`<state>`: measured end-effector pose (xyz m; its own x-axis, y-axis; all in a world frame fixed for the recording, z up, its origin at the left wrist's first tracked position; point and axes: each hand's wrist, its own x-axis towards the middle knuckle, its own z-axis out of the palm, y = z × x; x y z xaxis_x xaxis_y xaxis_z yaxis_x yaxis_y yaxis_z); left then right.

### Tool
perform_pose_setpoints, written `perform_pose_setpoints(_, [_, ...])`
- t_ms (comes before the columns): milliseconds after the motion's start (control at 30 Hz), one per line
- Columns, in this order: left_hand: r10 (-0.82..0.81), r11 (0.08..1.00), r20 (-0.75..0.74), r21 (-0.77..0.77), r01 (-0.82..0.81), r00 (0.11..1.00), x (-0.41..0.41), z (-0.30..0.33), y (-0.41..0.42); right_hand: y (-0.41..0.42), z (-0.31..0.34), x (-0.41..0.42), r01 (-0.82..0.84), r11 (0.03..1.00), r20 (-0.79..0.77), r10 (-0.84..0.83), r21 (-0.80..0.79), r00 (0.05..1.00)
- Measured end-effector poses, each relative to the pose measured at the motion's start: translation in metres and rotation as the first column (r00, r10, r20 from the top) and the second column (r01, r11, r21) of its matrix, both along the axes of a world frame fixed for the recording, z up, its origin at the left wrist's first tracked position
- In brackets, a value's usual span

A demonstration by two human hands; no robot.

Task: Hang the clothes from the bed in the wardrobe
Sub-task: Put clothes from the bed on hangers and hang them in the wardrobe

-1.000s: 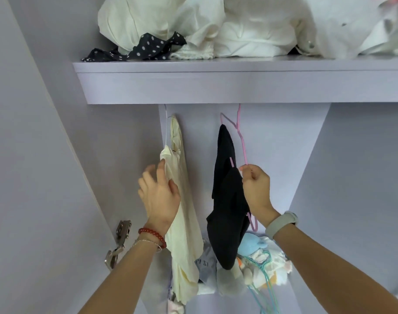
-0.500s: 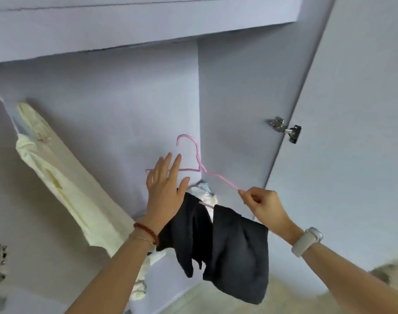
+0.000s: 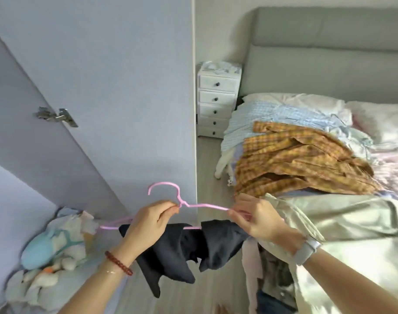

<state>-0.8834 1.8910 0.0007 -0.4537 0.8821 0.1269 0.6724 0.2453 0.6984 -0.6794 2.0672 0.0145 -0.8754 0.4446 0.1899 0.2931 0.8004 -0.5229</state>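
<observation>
Both hands' fingers [image 3: 170,206] pinching pink hanger [image 3: 204,205], black garment [image 3: 207,245] draped below

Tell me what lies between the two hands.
In the head view, the pink hanger's sloping wire spans from left hand to right hand; the black garment hangs below it.
</observation>
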Motion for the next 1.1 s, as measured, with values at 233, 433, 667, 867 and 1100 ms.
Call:
perform_pose_setpoints(233, [-0.418,0.908,-0.077,-0.027,0.417,0.905,0.075,0.018,0.106,0.008,0.003,0.073,0.235,0.972,-0.082,-0.233,0.017,0.969])
perform_pose_setpoints(433, [-0.643,0.753,-0.194,0.022,0.658,0.741,0.114,0.048,0.180,0.018,0.016,0.117,0.530,0.845,-0.205,-0.532,-0.067,0.822])
perform_pose_setpoints(667, [-0.745,0.621,-0.223,0.113,0.776,0.629,0.146,0.052,0.255,0.040,0.038,0.121,0.812,0.578,-0.242,-0.802,-0.084,0.546])
perform_pose_setpoints(867, [-0.783,0.505,-0.277,0.240,0.829,0.557,0.180,0.073,0.291,0.052,0.057,0.142,0.896,0.444,-0.397,-0.821,0.007,0.410])
perform_pose_setpoints(1100, [-0.741,0.400,-0.389,0.399,0.825,0.547,0.257,0.121,0.337,0.087,0.097,0.199,0.961,0.275,-0.547,-0.801,0.028,0.245])
